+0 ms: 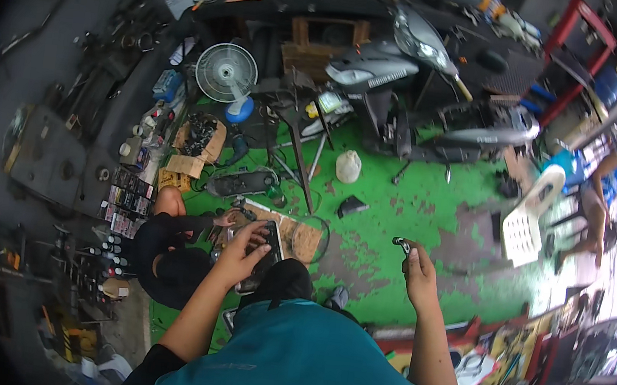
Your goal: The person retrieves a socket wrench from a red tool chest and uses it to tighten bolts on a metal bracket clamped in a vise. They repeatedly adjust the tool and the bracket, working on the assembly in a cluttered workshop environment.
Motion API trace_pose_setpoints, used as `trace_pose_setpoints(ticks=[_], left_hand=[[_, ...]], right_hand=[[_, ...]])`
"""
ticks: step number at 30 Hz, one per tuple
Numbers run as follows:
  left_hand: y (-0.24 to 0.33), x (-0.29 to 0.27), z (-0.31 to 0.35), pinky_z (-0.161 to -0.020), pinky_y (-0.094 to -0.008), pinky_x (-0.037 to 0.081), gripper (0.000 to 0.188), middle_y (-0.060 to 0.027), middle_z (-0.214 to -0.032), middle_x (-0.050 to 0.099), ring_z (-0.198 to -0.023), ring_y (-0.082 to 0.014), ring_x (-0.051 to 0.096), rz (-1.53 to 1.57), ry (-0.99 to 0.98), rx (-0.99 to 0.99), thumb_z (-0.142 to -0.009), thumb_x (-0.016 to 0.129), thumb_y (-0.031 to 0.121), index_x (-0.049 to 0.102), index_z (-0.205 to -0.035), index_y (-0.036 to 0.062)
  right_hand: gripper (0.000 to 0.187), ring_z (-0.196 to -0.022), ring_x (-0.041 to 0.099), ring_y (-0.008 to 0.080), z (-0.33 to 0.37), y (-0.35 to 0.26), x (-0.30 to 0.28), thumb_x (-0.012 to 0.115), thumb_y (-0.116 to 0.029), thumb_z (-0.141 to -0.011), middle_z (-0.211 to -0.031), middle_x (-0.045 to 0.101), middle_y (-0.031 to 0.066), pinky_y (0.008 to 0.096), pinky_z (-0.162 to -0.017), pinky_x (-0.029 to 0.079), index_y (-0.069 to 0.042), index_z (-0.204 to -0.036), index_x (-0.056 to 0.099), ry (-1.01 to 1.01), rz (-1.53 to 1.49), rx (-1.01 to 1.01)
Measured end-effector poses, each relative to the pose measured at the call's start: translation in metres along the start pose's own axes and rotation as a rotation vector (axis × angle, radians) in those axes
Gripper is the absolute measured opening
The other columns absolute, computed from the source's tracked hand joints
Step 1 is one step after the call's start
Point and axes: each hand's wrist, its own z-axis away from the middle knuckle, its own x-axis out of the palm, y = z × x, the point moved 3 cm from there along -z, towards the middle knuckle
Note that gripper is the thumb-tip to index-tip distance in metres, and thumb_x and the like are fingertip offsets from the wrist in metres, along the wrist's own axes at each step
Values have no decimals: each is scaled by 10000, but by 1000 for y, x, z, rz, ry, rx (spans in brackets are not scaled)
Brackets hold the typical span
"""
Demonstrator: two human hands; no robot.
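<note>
One ratchet-like tool in the right hand, one dark rectangular case beneath the left hand

In the head view, the right fingers are closed around the tool, thumb uppermost. Its rounded, dark head juts out to the left of the fingertips, with a short stretch of shiny metal behind it; the rest is hidden in the palm. The left fingers are bent and spread over the case; whether they grip it or merely rest there, I cannot tell. The case looks blackish and straight-edged, with a paler border along its right side; its contents are too dark to make out.

Just right of the left fingers lies a flat, light-brown wooden board, overlapped by a thin round hoop. A crouching co-worker in black is close on their left. Ahead of them are a long, dark casing and a torn cardboard box of dark parts; farther off stands a round fan with a pale wire grille.

Between the two sets of fingers, farther forward, are an angular black fragment and a cloudy white plastic jug, on a green floor whose paint is flaking to grey. Well beyond the right fingers stands a glossy grey scooter; ahead and to their right, a slotted, moulded white plastic chair.
</note>
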Motion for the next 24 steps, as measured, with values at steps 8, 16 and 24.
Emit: trace_pose_setpoints(ticks=[8,16,24], left_hand=[[-16,-47,-179,-929,-338,489,300,-125,-1091,676,-1044,-246,652,8,377,118,-917,699,106,658,-1199,12],[-38,-89,-422,-1033,-407,458,397,-164,-1242,663,-1198,-353,598,-105,499,249,-879,753,167,656,-1240,31],[-78,-81,-511,-1191,-551,297,391,-128,-1251,675,-1218,-344,597,-117,375,213,-883,741,203,660,-1249,93]], right_hand=[[362,-796,603,161,-215,-115,101,617,-243,-1004,-882,670,93,313,-751,486,-20,-1289,615,-168,217,-237],[398,-533,608,169,-420,-217,268,610,-262,-1017,-835,687,119,318,-500,487,35,-1282,606,-306,418,-177],[366,-494,665,213,-480,-217,328,607,-244,-1006,-732,673,136,335,-473,548,50,-1218,658,-324,438,-70]])
